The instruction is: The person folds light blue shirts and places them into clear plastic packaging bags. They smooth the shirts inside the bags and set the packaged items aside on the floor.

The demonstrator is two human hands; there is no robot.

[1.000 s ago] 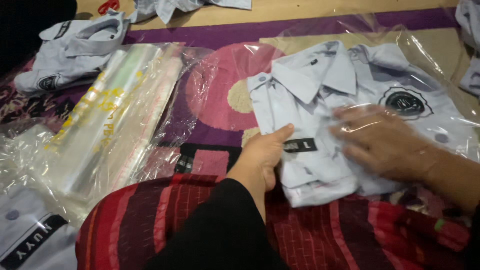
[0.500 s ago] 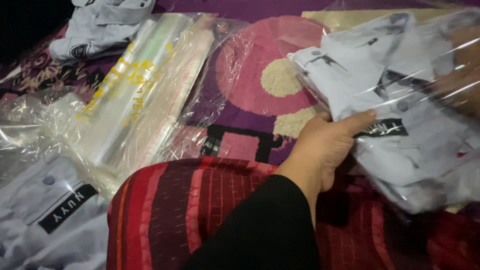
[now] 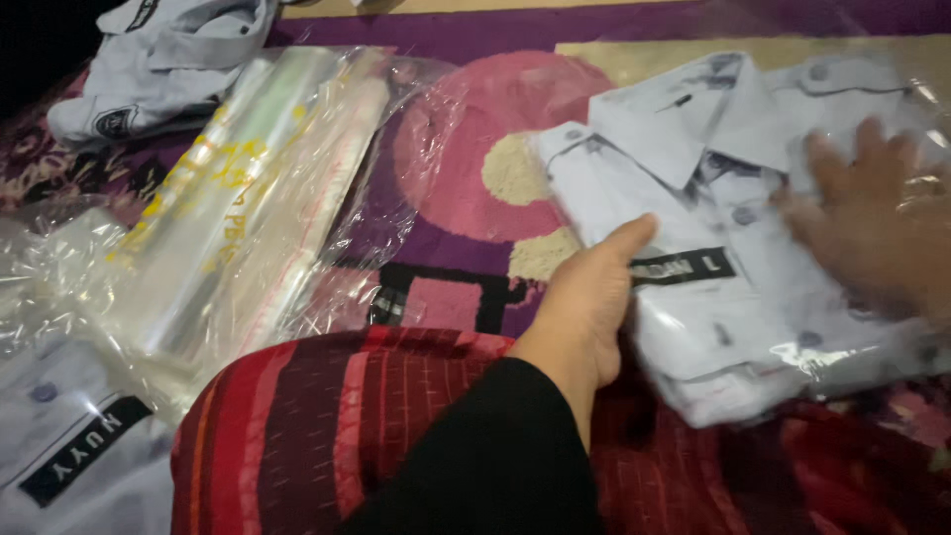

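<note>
A folded pale grey shirt (image 3: 693, 168) lies inside a clear plastic bag (image 3: 892, 89) on the right, with a black label strip on its front. My left hand (image 3: 584, 307) grips the shirt's left edge, thumb on top near the label. My right hand (image 3: 872, 218) lies flat on the shirt's right side, fingers spread and blurred behind the plastic film.
A stack of empty clear plastic bags (image 3: 238, 208) lies at the left on a purple and pink patterned carpet (image 3: 456, 149). Another grey shirt (image 3: 158, 69) sits at the top left, a bagged one (image 3: 69, 456) at the bottom left. My knee in red striped cloth (image 3: 337, 436) fills the foreground.
The view has swung left and back. The bagged shirt was lifted toward the right and is now held lower, with my right hand flat on it again.
</note>
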